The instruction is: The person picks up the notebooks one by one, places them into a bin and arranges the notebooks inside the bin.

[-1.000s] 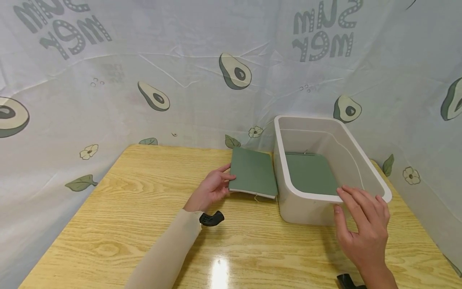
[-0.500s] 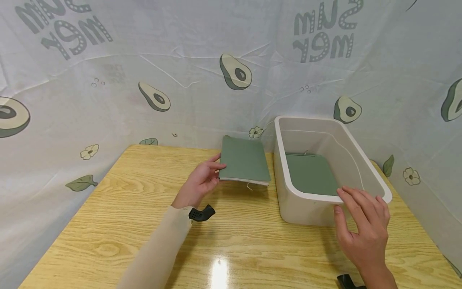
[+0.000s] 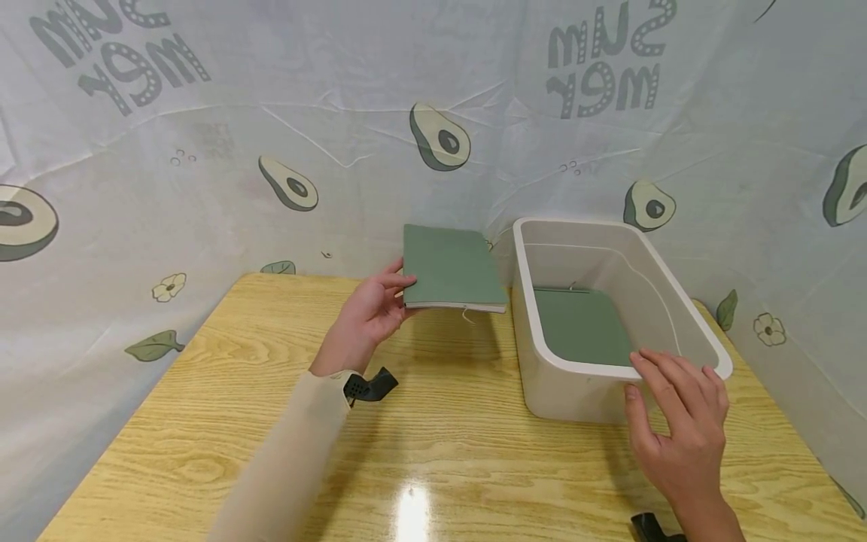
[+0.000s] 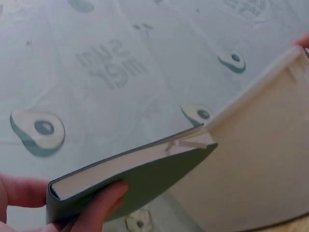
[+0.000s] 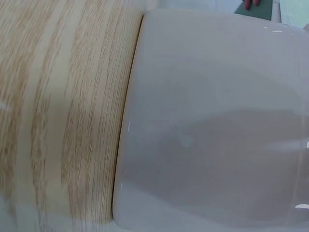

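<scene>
My left hand (image 3: 370, 310) grips a green notebook (image 3: 452, 265) by its left edge, thumb on the upper cover and fingers beneath. The notebook is held above the table, just left of a pale plastic storage bin (image 3: 576, 388). In the left wrist view, the notebook's page edges (image 4: 116, 166) show, with a thin ribbon near its far corner close to the bin's rim. My right hand (image 3: 684, 421) holds the bin's near rim at the right, fingers over the top and thumb against the outer wall. Another green notebook (image 3: 582, 327) lies flat inside the bin.
The bin stands on a wood-grain table (image 3: 203, 421), towards its right side. A pale curtain (image 3: 352, 98) printed with avocados hangs behind the table's far edge. Black wrist mounts (image 3: 371, 385) stick out from both wrists.
My left hand has lifted the notebook up and to the left, away from the bin's side, then higher towards the curtain. My right hand stays on the rim.
</scene>
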### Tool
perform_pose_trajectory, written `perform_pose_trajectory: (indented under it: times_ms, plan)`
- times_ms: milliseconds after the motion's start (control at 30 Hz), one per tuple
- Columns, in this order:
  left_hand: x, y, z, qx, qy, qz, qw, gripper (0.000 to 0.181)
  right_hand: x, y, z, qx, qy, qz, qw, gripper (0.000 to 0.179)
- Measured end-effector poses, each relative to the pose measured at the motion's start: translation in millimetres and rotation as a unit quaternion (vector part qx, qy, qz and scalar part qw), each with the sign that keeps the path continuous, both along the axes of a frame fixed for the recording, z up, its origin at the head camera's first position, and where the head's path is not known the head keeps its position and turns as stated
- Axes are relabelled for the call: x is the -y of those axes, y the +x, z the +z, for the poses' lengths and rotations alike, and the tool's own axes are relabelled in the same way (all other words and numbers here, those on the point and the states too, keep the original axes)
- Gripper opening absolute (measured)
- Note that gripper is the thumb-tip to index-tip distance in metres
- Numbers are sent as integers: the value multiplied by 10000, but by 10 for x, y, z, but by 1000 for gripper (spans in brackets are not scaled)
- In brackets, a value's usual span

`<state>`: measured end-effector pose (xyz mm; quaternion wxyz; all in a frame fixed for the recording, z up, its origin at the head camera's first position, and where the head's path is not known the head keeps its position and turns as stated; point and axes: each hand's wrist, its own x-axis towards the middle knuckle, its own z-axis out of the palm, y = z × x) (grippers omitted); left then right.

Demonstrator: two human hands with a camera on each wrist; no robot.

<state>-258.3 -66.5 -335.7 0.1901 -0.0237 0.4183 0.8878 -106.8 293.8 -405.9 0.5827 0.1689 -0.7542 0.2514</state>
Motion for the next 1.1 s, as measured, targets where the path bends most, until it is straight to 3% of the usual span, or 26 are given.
perform_pose_trajectory:
  times_ms: [433,600,867,1100]
  plan:
    - [-58,69,344,-71,232,233,9994,67,-43,-10,-26,54,28,1,10000,41]
    - [-95,87,452,74,428,335,9985,65,-27,-3,-6,41,17,13,10000,41]
    - [-137,112,549,3,743,277,9969,64,7,5,31,9,-9,47,10000,42]
    - [-199,129,598,-192,436,228,9986,61,-24,0,-2,18,3,46,10000,41]
